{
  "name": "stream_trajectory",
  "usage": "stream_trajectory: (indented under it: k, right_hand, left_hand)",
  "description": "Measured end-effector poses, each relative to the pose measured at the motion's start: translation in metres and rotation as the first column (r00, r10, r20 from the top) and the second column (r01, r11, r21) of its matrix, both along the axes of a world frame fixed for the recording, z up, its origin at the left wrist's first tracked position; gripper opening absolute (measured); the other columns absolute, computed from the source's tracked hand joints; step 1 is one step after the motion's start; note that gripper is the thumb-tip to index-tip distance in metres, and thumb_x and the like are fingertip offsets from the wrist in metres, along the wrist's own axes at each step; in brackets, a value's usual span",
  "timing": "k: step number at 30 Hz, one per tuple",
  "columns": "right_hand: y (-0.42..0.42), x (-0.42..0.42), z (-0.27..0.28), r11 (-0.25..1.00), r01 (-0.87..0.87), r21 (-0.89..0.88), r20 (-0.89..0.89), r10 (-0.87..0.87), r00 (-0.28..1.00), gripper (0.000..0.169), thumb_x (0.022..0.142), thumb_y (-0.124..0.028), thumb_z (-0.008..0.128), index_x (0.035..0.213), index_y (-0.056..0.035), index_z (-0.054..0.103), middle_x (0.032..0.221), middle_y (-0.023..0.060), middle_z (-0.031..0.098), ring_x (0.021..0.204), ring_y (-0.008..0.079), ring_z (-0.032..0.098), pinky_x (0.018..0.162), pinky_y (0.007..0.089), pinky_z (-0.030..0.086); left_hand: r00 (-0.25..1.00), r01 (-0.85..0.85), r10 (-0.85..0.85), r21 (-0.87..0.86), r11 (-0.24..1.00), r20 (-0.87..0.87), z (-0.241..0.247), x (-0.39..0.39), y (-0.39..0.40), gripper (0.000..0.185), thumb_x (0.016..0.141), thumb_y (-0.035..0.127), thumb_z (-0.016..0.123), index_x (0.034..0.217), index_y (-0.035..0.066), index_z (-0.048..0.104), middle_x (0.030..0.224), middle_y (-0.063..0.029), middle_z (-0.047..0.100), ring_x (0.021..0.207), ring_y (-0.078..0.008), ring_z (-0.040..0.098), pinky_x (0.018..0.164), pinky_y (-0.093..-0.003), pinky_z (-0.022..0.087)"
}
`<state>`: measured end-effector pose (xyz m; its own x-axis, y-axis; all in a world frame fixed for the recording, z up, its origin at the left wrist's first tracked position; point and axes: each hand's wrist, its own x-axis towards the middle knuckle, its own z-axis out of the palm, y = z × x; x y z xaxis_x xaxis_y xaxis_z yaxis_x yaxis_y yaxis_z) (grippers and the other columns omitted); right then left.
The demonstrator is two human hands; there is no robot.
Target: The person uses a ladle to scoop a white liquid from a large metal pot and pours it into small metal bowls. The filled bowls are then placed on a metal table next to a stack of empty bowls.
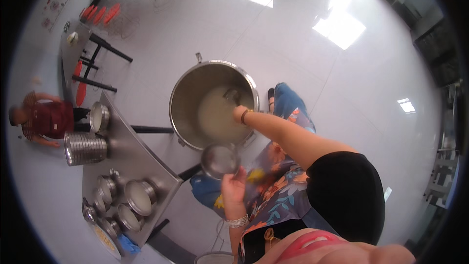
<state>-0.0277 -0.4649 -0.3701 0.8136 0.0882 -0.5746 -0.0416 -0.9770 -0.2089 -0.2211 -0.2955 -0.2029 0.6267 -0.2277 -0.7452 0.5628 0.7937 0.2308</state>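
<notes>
A large round metal pot (214, 66) stands before me with a pale cloudy liquid (214, 117) at its bottom. Inside its right side, my right hand (240, 113) grips the handle of a metal ladle (231, 95), whose head is over the liquid. My left hand (234, 187) holds a metal bowl (220, 161) by its edge, just outside the pot's near rim. The bowl looks slightly blurred, and its contents cannot be made out clearly.
A steel table (139, 161) at left bears a stack of metal bowls (86, 148), several filled bowls (138, 198), a blue cloth-like item (128, 244) and a plate of pale food (106, 240). Beyond it stands a person in a dark red top (55, 119). Red stools (110, 14) are farther off.
</notes>
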Motion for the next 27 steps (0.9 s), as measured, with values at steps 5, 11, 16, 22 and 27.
stream_trajectory:
  k: [5, 11, 16, 22, 27]
  right_hand:
    - [-0.011, -0.031, -0.061, 0.924, -0.357, -0.138, -0.053, 0.353, 0.934, 0.02, 0.072, -0.016, 0.049, 0.081, -0.0106, 0.066, 0.083, 0.0088, 0.063, 0.077, 0.0222, 0.061, 0.063, 0.0327, 0.049]
    - [-0.036, 0.011, -0.041, 0.757, -0.632, 0.168, -0.069, 0.648, 0.759, 0.005, 0.059, -0.009, 0.06, 0.058, -0.0047, 0.062, 0.055, 0.0132, 0.058, 0.053, 0.0262, 0.059, 0.045, 0.0327, 0.045]
    - [-0.028, 0.011, -0.011, 0.94, 0.286, 0.185, -0.334, -0.214, 0.918, 0.018, 0.072, -0.007, 0.046, 0.068, 0.0051, 0.059, 0.057, 0.0159, 0.058, 0.052, 0.0255, 0.06, 0.045, 0.0345, 0.046]
    - [0.001, -0.002, -0.048, 0.982, 0.151, 0.11, -0.172, -0.131, 0.976, 0.02, 0.074, -0.008, 0.046, 0.08, 0.006, 0.059, 0.068, 0.0197, 0.06, 0.059, 0.028, 0.062, 0.051, 0.0344, 0.049]
    - [-0.008, 0.001, -0.02, 0.942, 0.258, 0.214, -0.254, -0.201, 0.946, 0.018, 0.072, -0.008, 0.049, 0.074, 0.0051, 0.06, 0.066, 0.0193, 0.06, 0.062, 0.0278, 0.062, 0.056, 0.0339, 0.049]
  left_hand:
    - [0.99, 0.079, -0.061, 0.143, 0.987, -0.123, -0.002, -0.037, -0.008, 0.033, 0.07, 0.0, 0.04, 0.102, -0.009, 0.046, 0.094, -0.0186, 0.056, 0.086, -0.0281, 0.057, 0.075, -0.0365, 0.05]
    - [0.999, 0.051, -0.047, 0.219, 0.974, -0.021, 0.001, -0.029, 0.009, 0.031, 0.072, 0.001, 0.039, 0.1, -0.012, 0.045, 0.091, -0.0185, 0.057, 0.08, -0.0261, 0.059, 0.069, -0.0341, 0.051]
    - [0.999, 0.027, -0.022, 0.174, 0.984, -0.029, -0.009, -0.026, 0.017, 0.031, 0.071, -0.001, 0.038, 0.099, -0.012, 0.045, 0.09, -0.0195, 0.057, 0.076, -0.0268, 0.06, 0.064, -0.0329, 0.052]
    - [1.0, -0.023, 0.026, 0.215, 0.976, -0.013, -0.017, -0.024, 0.019, 0.032, 0.071, -0.001, 0.037, 0.1, -0.012, 0.044, 0.087, -0.0204, 0.057, 0.074, -0.0284, 0.06, 0.062, -0.0326, 0.053]
    - [0.998, -0.053, 0.058, 0.21, 0.976, -0.015, -0.016, -0.027, 0.026, 0.031, 0.071, -0.001, 0.038, 0.099, -0.012, 0.044, 0.086, -0.0202, 0.057, 0.074, -0.0286, 0.06, 0.062, -0.0326, 0.053]
